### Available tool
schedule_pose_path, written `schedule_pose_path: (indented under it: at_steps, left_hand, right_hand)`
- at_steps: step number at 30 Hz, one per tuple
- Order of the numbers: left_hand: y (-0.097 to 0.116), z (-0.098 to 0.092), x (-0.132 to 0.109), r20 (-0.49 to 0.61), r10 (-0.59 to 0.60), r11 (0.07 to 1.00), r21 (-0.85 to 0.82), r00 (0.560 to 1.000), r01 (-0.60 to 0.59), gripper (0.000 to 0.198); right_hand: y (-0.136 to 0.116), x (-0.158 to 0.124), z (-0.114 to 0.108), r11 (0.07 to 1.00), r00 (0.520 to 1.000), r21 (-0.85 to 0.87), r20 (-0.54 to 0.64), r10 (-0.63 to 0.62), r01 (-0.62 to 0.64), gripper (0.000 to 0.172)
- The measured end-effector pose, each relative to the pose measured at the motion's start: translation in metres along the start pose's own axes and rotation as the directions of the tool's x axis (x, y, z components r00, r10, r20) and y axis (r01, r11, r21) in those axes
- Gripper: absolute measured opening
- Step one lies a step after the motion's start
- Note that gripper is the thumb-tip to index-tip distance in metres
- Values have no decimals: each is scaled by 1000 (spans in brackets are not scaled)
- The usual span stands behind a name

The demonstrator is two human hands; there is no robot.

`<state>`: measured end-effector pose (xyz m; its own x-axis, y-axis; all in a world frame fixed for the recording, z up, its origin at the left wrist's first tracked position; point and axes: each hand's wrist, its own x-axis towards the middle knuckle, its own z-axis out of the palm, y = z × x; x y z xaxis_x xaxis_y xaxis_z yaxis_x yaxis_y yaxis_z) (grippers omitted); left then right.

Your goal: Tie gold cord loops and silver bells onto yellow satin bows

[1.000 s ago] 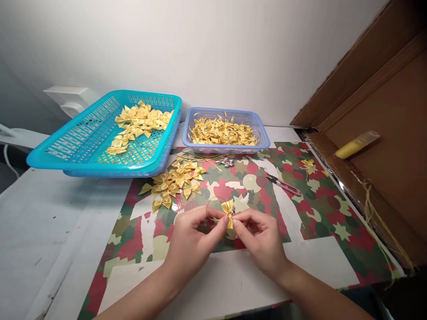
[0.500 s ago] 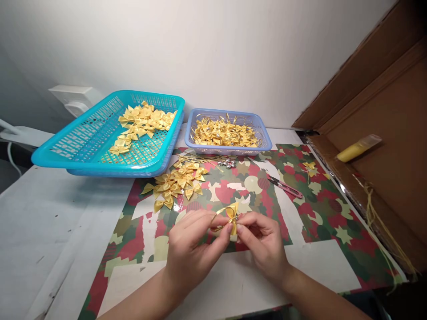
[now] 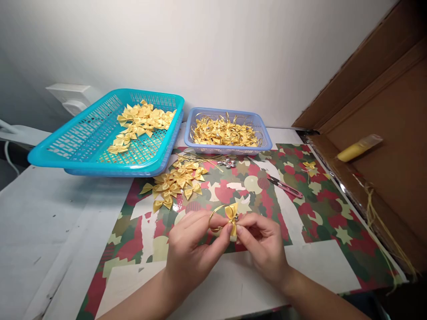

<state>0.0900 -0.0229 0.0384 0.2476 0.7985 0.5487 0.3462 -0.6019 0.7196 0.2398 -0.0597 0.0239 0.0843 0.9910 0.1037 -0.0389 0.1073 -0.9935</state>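
Observation:
Between my two hands, near the front of the table, is a yellow ribbon bow (image 3: 231, 210) with a looped gold tie (image 3: 211, 218) and a small silver bell (image 3: 236, 218) at its middle. My left hand (image 3: 196, 242) pinches the bow from the left, thumb and forefinger closed. From the other side my right hand (image 3: 263, 242) pinches it too, fingertips at the knot. The fingers hide part of the lower bow. Beyond my left hand lies a heap of loose yellow bows (image 3: 176, 182). Several silver bells (image 3: 228, 163) and gold ties (image 3: 200, 157) lie behind it.
A turquoise basket (image 3: 76, 118) with yellow bows stands at the left. A smaller blue basket (image 3: 230, 151) holds bows with gold loops. Pink-handled thread snips (image 3: 290, 190) lie at the right, near a single bow (image 3: 309, 165). A cardboard wall (image 3: 376, 111) borders the right side.
The gold loop at the bow has shifted slightly left and looks rounder. Both hands stay in nearly the same place, still pinching the bow.

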Motion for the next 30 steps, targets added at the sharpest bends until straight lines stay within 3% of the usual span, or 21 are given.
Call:
schedule_pose_path:
  at_steps: [30]
  left_hand:
    - [0, 0, -1, -16, -19, 1000, -10, 1000, 19, 9]
  right_hand:
    - [-3, 1, 3, 997, 999, -73, -33, -17, 15, 14]
